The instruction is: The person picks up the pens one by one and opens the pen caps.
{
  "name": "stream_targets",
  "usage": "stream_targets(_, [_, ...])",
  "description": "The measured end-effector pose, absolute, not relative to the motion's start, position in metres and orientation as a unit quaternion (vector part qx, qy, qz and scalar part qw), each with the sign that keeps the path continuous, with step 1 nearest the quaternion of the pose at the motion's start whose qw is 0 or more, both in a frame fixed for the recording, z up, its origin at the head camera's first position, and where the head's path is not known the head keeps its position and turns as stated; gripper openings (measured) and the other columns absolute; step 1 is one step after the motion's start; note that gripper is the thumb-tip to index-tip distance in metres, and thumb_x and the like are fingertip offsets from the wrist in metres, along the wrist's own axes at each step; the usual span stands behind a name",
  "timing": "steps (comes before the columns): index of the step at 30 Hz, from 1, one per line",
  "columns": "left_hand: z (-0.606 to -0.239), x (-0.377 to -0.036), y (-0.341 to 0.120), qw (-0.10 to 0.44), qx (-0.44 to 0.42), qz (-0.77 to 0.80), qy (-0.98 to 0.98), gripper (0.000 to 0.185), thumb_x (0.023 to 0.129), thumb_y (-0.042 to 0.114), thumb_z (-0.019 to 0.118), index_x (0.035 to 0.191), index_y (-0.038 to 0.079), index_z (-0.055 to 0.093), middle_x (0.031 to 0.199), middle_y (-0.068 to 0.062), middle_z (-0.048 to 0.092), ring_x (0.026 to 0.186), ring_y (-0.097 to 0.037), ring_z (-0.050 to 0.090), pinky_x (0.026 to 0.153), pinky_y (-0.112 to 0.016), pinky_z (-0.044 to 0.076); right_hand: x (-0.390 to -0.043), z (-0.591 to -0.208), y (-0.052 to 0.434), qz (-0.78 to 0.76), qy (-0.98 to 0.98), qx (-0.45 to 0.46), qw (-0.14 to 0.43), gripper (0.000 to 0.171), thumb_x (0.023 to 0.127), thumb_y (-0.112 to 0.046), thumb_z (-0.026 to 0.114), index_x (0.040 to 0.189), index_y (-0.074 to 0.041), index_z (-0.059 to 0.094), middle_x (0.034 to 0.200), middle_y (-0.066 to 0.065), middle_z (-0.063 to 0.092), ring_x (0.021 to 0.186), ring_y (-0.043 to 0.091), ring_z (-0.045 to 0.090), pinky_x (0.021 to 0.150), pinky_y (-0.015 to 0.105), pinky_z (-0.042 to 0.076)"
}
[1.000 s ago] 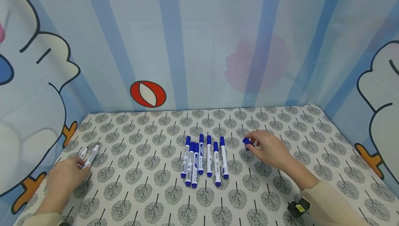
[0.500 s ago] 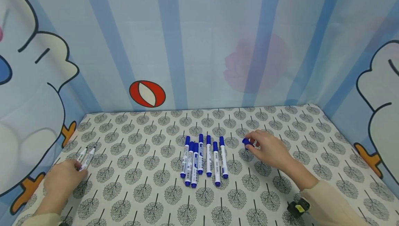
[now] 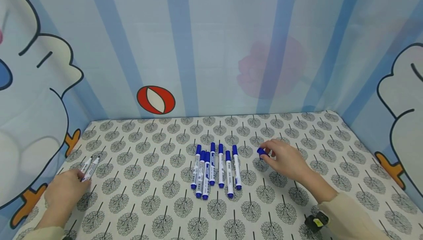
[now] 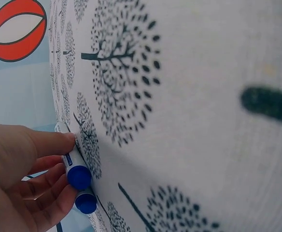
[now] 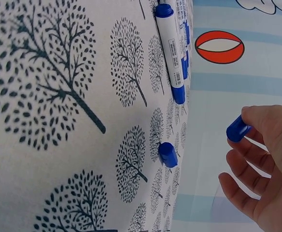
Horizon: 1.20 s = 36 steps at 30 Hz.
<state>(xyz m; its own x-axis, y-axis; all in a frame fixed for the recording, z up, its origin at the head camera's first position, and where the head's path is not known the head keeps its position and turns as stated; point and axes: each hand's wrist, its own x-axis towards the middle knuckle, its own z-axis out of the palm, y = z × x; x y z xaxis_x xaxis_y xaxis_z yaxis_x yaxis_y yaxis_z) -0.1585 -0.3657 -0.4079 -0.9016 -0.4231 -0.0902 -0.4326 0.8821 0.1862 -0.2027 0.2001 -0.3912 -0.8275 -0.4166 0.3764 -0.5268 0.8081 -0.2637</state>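
Note:
At the left of the head view, my left hand (image 3: pixel 66 191) holds an uncapped white marker (image 3: pixel 91 168) low at the cloth. A second uncapped marker (image 3: pixel 86 165) lies right beside it, tip pointing away from me. In the left wrist view, my thumb presses on the upper marker (image 4: pixel 78 175), and the blue end of the other marker (image 4: pixel 86 202) shows below. My right hand (image 3: pixel 286 160) pinches a blue marker cap (image 5: pixel 237 129) between thumb and index finger, raised off the cloth. Below it, another blue cap (image 5: pixel 168 154) rests on the cloth.
Several capped blue-and-white markers (image 3: pixel 220 166) lie side by side mid-table, caps pointing away. The tabletop has a tree-patterned cloth (image 3: pixel 158 203). A printed curtain (image 3: pixel 218 49) rises along the back edge and both sides.
My left hand has drawn the marker slightly back toward me and to the left, bringing its tip about level with the second marker's. The right hand has stayed nearly still with the cap.

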Motion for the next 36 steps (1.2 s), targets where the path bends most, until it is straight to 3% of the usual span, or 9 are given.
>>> stream_targets(16, [-0.404, -0.159, -0.362, 0.019, -0.238, 0.105, 0.965, 0.031, 0.080, 0.023, 0.067, 0.097, -0.003, 0.059, 0.074, -0.018, 0.059, 0.056, -0.026, 0.051, 0.046, -0.037, 0.039, -0.205, -0.392, 0.199, 0.198, -0.949, 0.211, 0.128, 0.025, 0.080, -0.016, 0.069, 0.104, -0.008, 0.062, 0.081, -0.002, 0.063, 0.068, 0.009, 0.056, 0.058, 0.024, 0.047])
stream_targets(28, [-0.398, -0.160, -0.359, 0.004, -0.210, 0.111, 0.971, 0.031, 0.080, 0.020, 0.065, 0.102, -0.002, 0.058, 0.081, -0.020, 0.061, 0.057, -0.024, 0.051, 0.044, -0.035, 0.038, -0.211, -0.394, 0.202, 0.225, -0.956, 0.159, 0.099, 0.023, 0.082, -0.017, 0.066, 0.101, -0.005, 0.062, 0.081, 0.002, 0.064, 0.065, 0.010, 0.055, 0.053, 0.024, 0.045])
stream_targets(36, [-0.394, -0.161, -0.349, -0.007, -0.155, 0.113, 0.982, 0.033, 0.081, 0.021, 0.065, 0.103, -0.003, 0.060, 0.084, -0.018, 0.062, 0.058, -0.022, 0.053, 0.044, -0.033, 0.039, -0.215, -0.398, 0.205, 0.234, -0.957, 0.148, 0.090, 0.027, 0.084, -0.015, 0.063, 0.108, -0.005, 0.058, 0.078, 0.002, 0.062, 0.059, 0.008, 0.052, 0.047, 0.023, 0.042])
